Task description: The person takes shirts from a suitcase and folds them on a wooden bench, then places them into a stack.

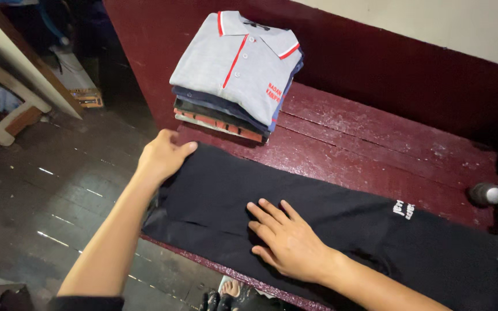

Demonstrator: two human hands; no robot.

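Bare feet (pixel 233 288) show at six o'clock, just below the table's (pixel 376 144) near edge. At nine o'clock the left hand (pixel 161 156) grips the end of a black garment (pixel 318 219), thumb on top and fingers curled over its edge at the table's left corner; open wooden floor (pixel 47 196) lies beyond. Right hand (pixel 286 239) lies flat on the cloth, fingers spread apart. Toward twelve o'clock stands a stack of folded shirts (pixel 234 75), near the garment. Bare red boards stretch to three o'clock, where a small dark bottle (pixel 491 193) lies.

Red wooden bench (pixel 376 135) bears black garment (pixel 318 213), folded-shirt stack (pixel 234 75).
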